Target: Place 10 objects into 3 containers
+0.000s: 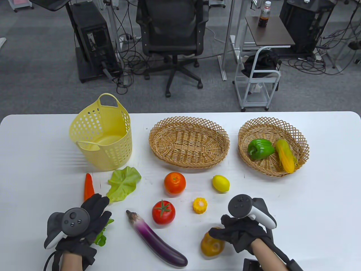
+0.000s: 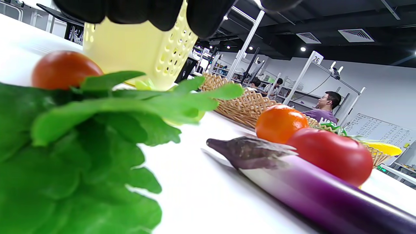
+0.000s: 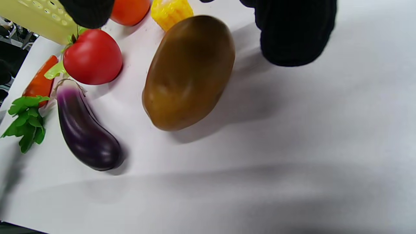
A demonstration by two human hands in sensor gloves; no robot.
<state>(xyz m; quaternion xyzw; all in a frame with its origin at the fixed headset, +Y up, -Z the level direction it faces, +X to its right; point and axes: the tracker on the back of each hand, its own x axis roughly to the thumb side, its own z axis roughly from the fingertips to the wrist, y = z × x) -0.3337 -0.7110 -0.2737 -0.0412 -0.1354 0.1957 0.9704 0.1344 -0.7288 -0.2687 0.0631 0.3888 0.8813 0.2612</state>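
potato: lies on the white table at the near edge, right of centre; probably the next pick, since the right hand is over it
right hand: fingers spread on either side of the potato, apart and not clamped; the wrist view shows the potato resting free on its own shadow
leafy greens: near left, under the left hand, beside the carrot
left hand: rests over the greens with fingers stretched forward; whether it grips them I cannot tell
loose items: eggplant, tomato, orange, lemon, corn piece and lettuce leaf spread between hands and containers, each apart for easy picking
round wicker basket: far right, holds green pepper and corn cob touching each other
oval wicker basket: far centre
yellow plastic basket: far left, upright, nearest the left hand's items
progress: two of ten look placed, so early
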